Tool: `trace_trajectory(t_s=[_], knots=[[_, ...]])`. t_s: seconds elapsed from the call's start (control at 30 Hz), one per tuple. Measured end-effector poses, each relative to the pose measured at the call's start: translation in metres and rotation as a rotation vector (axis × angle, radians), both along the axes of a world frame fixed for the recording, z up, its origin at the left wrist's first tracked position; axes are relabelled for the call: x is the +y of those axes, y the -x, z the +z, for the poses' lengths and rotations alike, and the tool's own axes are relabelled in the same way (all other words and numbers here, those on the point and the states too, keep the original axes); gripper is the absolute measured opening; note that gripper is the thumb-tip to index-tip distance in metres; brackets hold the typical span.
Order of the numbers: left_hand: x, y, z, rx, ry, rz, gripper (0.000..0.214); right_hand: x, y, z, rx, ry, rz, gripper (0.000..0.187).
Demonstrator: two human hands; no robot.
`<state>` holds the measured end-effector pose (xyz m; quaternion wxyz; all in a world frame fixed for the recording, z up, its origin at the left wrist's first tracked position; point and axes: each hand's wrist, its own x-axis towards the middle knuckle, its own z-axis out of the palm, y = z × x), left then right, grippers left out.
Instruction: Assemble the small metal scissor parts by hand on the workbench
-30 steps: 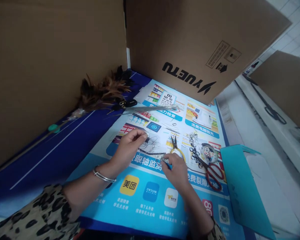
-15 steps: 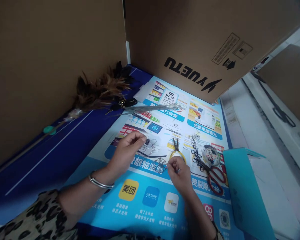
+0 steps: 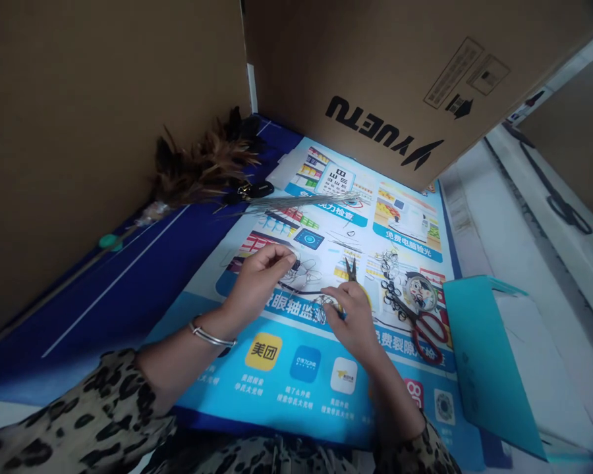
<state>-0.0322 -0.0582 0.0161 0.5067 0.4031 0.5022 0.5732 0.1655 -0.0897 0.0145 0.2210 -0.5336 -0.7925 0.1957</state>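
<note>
My left hand [image 3: 259, 276] is pinched shut on a thin wire that runs into a tangle of bent wire loops [image 3: 304, 271] on the blue printed poster [image 3: 296, 368]. My right hand [image 3: 353, 319] is closed on the wire's other end, next to a small wire cluster [image 3: 321, 304]. Small yellow-handled pliers [image 3: 352, 273] lie just beyond my right hand. A silver bangle sits on my left wrist.
Red-handled scissors [image 3: 422, 326] and a round cartoon tin [image 3: 421, 293] lie right of the pliers. A bundle of straight wires [image 3: 306, 201] and a feather duster [image 3: 197, 171] lie farther back. Cardboard boxes [image 3: 375, 79] wall the back and left. A teal folder [image 3: 479, 362] stands at right.
My right hand has shifted slightly forward and left toward the wire cluster, partly covering the pliers' handles. My left hand keeps its pinch in about the same place.
</note>
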Motion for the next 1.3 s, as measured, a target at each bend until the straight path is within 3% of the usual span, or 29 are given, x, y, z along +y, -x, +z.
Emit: trace_trajectory(t_s=[0.33,0.57,0.7,0.83,1.03,1.3], knots=[[0.002,0.003,-0.003,0.030,-0.057,-0.002,0.014,0.005,-0.002,0.002,-0.056,0.019,0.062,0.014],[0.004,0.004,-0.008,0.044,-0.045,0.017,0.016,0.008,-0.004,0.015,-0.057,0.060,0.188,0.024],[0.005,0.005,-0.008,0.053,-0.040,0.017,0.016,0.009,0.001,0.016,-0.055,0.088,0.185,0.015],[0.006,0.005,-0.008,0.059,-0.051,0.009,0.016,0.011,-0.001,0.011,0.109,0.190,0.072,0.007],[0.005,0.004,-0.006,0.061,-0.035,-0.006,0.016,0.012,-0.019,0.010,0.450,0.487,-0.029,0.009],[0.002,0.001,-0.003,0.075,-0.020,-0.040,0.015,0.014,-0.034,0.014,0.656,0.600,-0.088,0.014]])
